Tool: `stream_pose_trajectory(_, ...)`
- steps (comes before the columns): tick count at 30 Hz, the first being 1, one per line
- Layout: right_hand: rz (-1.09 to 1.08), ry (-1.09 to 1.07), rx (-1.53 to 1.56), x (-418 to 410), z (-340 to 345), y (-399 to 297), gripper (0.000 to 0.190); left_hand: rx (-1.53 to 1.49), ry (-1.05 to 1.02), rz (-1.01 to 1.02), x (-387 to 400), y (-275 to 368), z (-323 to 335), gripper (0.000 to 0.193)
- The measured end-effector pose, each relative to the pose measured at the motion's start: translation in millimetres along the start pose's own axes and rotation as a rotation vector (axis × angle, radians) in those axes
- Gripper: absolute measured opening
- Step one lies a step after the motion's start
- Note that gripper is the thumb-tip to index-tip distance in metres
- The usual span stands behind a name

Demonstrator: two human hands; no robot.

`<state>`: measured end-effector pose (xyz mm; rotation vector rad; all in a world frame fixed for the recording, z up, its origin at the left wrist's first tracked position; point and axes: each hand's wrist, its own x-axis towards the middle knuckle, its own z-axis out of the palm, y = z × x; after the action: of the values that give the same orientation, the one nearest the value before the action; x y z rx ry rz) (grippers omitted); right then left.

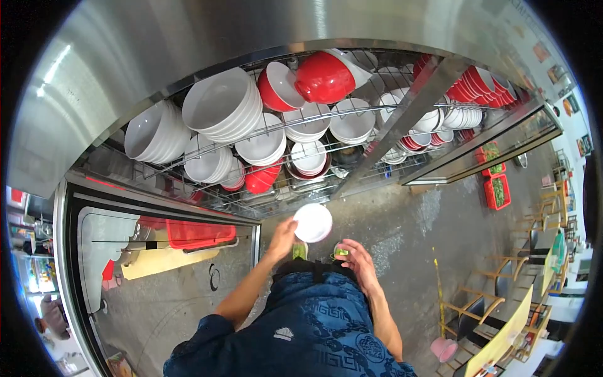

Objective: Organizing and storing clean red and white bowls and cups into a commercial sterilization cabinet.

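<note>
My left hand grips the rim of a small white bowl, held in front of my body over the floor. Part of its outer edge looks reddish. Fingers loosely spread, my right hand hangs near my waist with nothing in it. Before me stands a stainless steel cabinet with wire rack shelves. Large white bowls lie tilted in stacks on the upper rack, beside red bowls with white insides. Smaller white bowls sit lower down.
Glass doors stand swung out at left and right, with a steel post between the bays. Red crates of greens rest on the floor. At the right are wooden chairs, a yellow tabletop and a pink bucket.
</note>
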<state>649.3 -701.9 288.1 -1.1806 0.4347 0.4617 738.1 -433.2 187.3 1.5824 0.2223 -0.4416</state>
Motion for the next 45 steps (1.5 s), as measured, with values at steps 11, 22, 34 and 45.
stream_pose_trajectory(11,-0.001,0.016,-0.015,2,1,9,0.033,-0.022,0.571,0.051,52,4,-182,0.036)
stream_pose_trajectory(22,0.021,0.086,-0.074,1,2,18,0.034,-0.333,0.657,0.062,125,-29,-214,0.041)
stream_pose_trajectory(34,0.069,0.097,-0.09,4,-1,30,0.032,-0.191,0.766,0.378,140,-38,-210,0.048)
stream_pose_trajectory(45,0.123,0.104,-0.116,5,0,42,0.032,-0.334,0.886,0.234,129,-36,-175,0.05)
